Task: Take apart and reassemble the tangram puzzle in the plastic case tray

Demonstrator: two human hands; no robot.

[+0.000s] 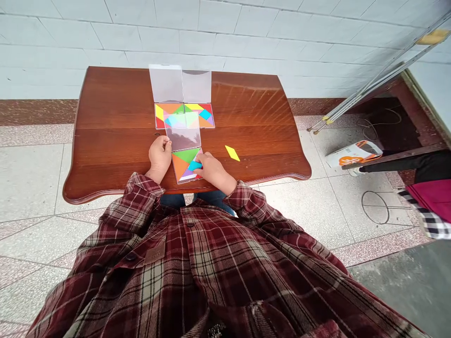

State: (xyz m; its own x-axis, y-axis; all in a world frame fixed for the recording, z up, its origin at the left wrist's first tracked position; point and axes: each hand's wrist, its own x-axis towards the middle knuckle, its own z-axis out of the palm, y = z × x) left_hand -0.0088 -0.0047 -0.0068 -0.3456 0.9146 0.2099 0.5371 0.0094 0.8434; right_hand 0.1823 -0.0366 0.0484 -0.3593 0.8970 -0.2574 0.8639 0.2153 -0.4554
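Observation:
On a brown wooden table (116, 117), a tangram case (185, 156) lies open near the front edge, its clear lid raised. It holds green, orange, purple and blue pieces. My left hand (160, 154) has its fingers closed at the left edge of the lid. My right hand (213, 172) reaches over the case's right side, fingertips pressed together at the blue piece (194, 165). A yellow parallelogram (232, 153) lies loose to the right. Behind stand two more open cases, a left one (159, 112) and a right one (207, 115), both with colored pieces.
A white tiled wall (218, 28) rises behind the table. At the right are crutches (369, 87) leaning on the wall, a white and orange box (354, 154) on the floor, a round metal ring (375, 207), and some dark and checkered cloth.

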